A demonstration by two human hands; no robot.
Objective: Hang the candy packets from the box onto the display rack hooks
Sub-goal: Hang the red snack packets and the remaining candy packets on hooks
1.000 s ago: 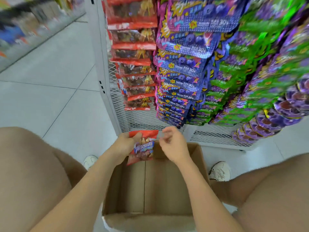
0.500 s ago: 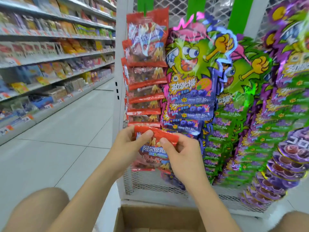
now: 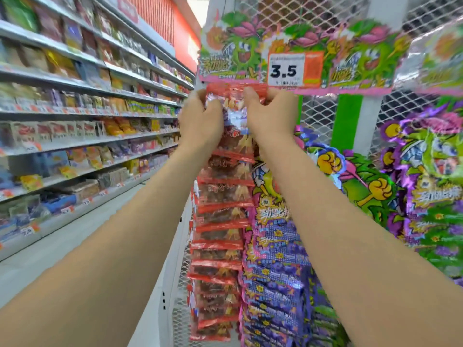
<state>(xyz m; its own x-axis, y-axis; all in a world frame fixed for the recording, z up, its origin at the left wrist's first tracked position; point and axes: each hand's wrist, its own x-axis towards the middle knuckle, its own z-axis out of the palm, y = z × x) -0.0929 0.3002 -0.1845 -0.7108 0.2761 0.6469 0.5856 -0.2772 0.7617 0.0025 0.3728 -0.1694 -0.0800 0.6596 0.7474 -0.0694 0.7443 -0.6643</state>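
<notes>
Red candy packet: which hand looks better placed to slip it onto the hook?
Probably right: the right hand pinches the red candy packet nearer its top middle; the left hand holds the corner. The hook is hidden.

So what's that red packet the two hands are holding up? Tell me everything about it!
The red candy packet is a shiny, crinkly plastic bag with a red strip along its top and a clear middle showing yellow and brownish bits. It is held upright at the top of a column of matching red packets, just under the price tag. The left hand and right hand pinch its upper corners. Blur hides its print.
</notes>
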